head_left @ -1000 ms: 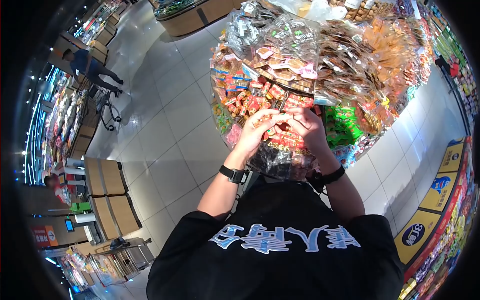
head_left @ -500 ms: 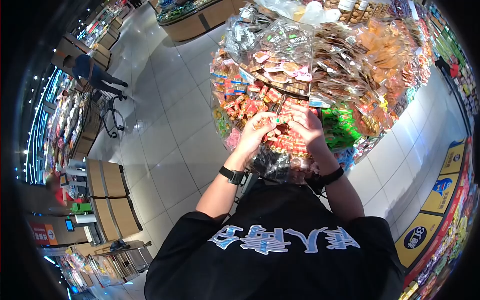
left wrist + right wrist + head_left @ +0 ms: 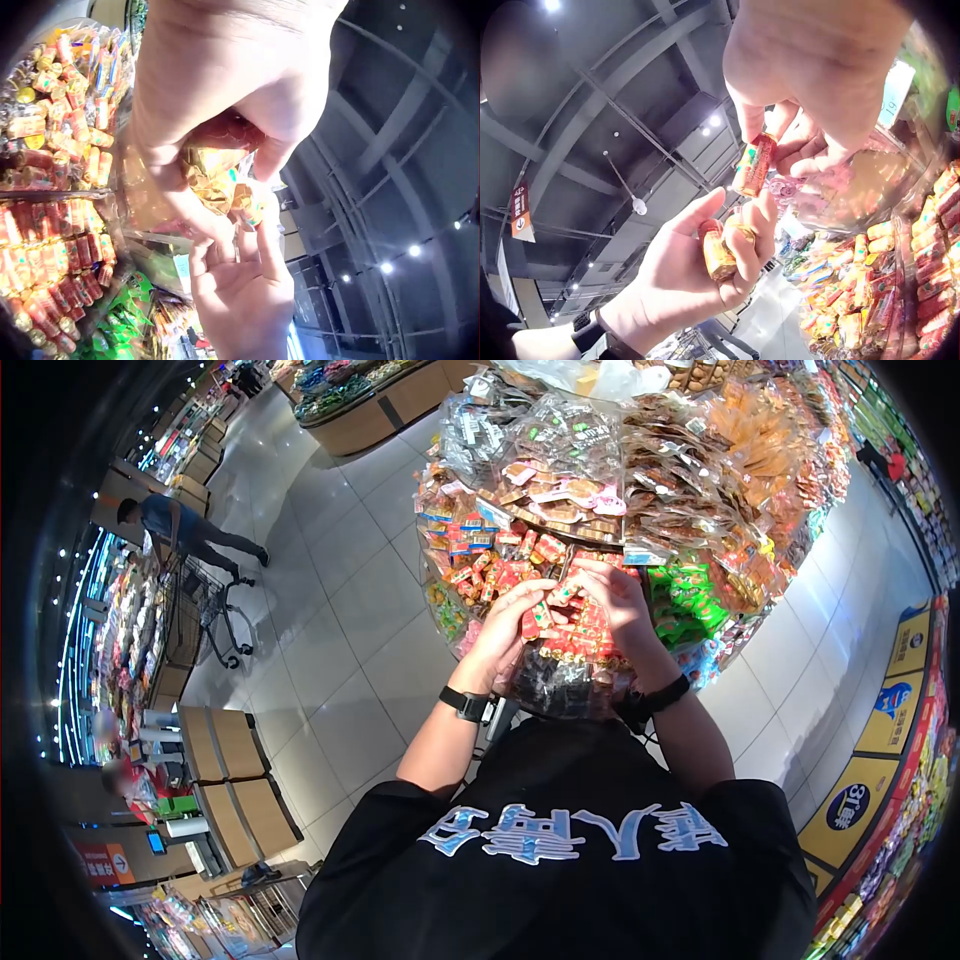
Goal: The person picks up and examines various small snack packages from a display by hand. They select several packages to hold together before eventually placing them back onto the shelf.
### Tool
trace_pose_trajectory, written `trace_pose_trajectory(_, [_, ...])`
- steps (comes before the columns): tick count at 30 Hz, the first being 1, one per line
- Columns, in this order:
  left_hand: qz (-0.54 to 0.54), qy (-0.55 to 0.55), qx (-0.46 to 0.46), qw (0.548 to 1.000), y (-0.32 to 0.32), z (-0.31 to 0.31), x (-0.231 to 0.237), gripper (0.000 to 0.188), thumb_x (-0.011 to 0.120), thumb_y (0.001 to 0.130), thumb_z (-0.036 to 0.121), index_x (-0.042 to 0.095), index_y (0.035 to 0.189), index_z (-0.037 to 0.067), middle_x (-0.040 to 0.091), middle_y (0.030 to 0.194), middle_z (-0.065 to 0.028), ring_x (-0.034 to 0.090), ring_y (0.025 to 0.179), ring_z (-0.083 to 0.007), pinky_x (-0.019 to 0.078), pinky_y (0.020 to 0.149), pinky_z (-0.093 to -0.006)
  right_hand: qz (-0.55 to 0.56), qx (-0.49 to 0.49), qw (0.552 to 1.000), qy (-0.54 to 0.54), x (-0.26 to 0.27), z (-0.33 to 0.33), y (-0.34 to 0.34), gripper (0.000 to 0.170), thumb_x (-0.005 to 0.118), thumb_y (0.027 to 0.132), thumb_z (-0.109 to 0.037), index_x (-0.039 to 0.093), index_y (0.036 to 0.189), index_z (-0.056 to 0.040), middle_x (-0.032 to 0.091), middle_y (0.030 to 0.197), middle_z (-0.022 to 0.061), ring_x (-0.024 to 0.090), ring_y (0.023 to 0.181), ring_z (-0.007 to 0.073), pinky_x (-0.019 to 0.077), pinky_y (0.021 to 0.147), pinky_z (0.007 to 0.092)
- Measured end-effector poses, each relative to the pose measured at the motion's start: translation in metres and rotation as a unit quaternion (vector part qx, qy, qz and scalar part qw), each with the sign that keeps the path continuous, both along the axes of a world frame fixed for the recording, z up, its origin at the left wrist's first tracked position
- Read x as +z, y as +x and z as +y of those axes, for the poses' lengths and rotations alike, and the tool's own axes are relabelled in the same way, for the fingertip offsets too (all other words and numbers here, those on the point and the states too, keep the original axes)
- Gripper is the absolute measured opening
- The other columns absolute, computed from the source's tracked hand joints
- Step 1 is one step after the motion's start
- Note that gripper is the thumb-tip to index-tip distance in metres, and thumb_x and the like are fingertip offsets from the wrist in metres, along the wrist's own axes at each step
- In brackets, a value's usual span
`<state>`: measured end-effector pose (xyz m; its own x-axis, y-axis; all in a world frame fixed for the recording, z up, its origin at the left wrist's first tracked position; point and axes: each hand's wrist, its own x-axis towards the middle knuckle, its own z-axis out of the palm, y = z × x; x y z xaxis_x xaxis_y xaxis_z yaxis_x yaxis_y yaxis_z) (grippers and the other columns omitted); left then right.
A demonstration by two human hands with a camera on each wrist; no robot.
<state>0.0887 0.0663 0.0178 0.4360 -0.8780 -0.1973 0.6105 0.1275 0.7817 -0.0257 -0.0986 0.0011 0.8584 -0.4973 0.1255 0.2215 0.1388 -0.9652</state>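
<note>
The red roll (image 3: pixel 755 165) has tipped, long axis apparently slanting toward left fingers (image 3: pixel 763 223).

Left forearm (image 3: pixel 433 752) and right forearm (image 3: pixel 692 742) both bare, reaching forward and angled inward. Left hand (image 3: pixel 505 625) and right hand (image 3: pixel 622 608) over the stand, just past its near edge (image 3: pixel 570 714), fingertips close together. Left: palm toward the right, fingers curled in a grip. Right: thumb and fingers pinching.
</note>
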Motion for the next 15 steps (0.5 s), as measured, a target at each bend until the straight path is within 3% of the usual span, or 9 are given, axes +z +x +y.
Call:
trace_pose_trajectory(9, [0.115, -0.013, -0.05, 0.992, 0.018, 0.007, -0.01, 0.034, 0.045, 0.096, 0.022, 0.055, 0.118, -0.002, 0.066, 0.111, -0.0212, 0.066, 0.1, -0.0331, 0.0539, 0.089, -0.0412, 0.007, 0.026, 0.997, 0.077, 0.003, 0.006, 0.001, 0.032, 0.061, 0.094, -0.02, 0.062, 0.118, 0.0002, 0.064, 0.101, 0.0, 0.056, 0.092, 0.0063, 0.0434, 0.082, 0.0234])
trace_pose_trajectory(15, [0.095, 0.007, -0.032, 0.995, 0.022, 0.006, -0.021, 0.036, 0.041, 0.098, 0.021, 0.054, 0.122, -0.003, 0.065, 0.114, -0.0202, 0.066, 0.101, -0.0305, 0.0564, 0.086, -0.0401, 0.033, 0.024, 0.996, 0.082, -0.006, 0.006, -0.002, 0.027, 0.06, 0.094, -0.013, 0.061, 0.117, 0.0006, 0.064, 0.098, -0.0006, 0.057, 0.093, 0.0065, 0.0435, 0.084, 0.0237])
